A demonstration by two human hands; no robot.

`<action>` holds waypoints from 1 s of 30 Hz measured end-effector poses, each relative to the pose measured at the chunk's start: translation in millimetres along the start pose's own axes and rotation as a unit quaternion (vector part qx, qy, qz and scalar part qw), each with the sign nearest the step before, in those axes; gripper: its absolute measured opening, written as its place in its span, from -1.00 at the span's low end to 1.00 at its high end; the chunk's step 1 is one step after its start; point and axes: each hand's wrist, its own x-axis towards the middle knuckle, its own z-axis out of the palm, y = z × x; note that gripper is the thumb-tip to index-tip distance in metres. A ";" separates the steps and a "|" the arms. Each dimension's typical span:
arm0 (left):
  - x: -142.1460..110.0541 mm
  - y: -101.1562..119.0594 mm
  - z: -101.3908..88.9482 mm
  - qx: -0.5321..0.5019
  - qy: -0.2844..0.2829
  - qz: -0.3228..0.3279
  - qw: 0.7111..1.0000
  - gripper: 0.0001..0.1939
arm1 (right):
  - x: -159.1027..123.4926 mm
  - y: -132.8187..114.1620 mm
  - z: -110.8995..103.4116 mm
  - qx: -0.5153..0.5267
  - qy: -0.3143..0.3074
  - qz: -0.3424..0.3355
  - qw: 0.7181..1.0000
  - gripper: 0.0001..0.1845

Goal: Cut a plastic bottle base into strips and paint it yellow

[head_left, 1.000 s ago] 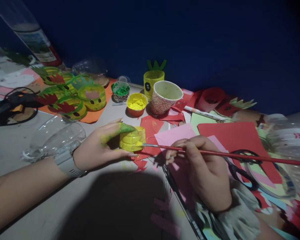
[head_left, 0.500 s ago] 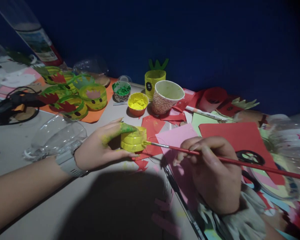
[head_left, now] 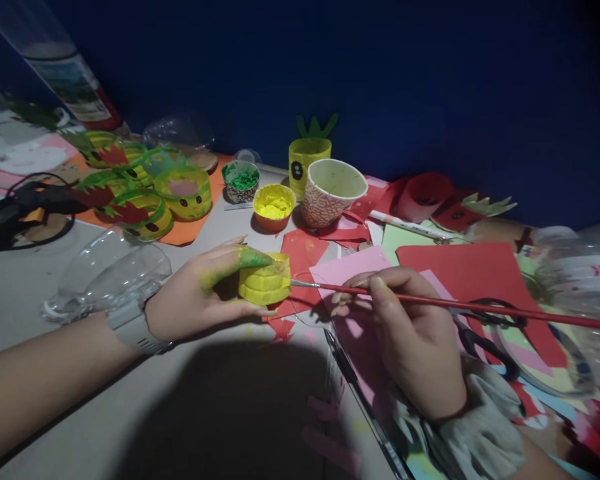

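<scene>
My left hand [head_left: 205,293], smeared with green and yellow paint, grips a small yellow-painted plastic ring [head_left: 264,283] between thumb and fingers just above the table. My right hand [head_left: 410,340] is closed round a thin red paintbrush [head_left: 455,305], whose tip touches the ring's right side. A wristwatch [head_left: 133,327] sits on my left wrist. Behind the ring stand a small cup of yellow paint [head_left: 274,207], a cup of green paint [head_left: 241,181] and a patterned paper cup [head_left: 330,192].
Finished yellow rings with red and green paper leaves [head_left: 145,193] lie on orange paper at the left. A cut clear bottle [head_left: 107,270] lies by my left wrist. Red, pink and green paper sheets [head_left: 460,267], scissors [head_left: 485,333] and a glue gun [head_left: 25,203] crowd the table.
My right hand slid back left with the brush, after drifting right half a second ago. The brush tip stays at the ring's right side. My left hand has hardly moved.
</scene>
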 end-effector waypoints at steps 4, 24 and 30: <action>1.1 1.6 0.3 0.000 0.001 -0.007 1.000 -0.52 | 2.7 -4.4 -0.8 0.034 0.037 -0.037 0.998 -0.91; 1.7 2.6 -2.5 -0.010 -0.012 -0.005 1.000 -0.52 | 1.0 -1.5 -9.0 -0.055 -0.053 -0.062 0.995 -0.90; 2.9 2.9 -2.1 -0.015 -0.025 0.005 1.000 -0.51 | -2.9 -7.4 -4.6 0.061 -0.096 -0.075 0.991 -0.92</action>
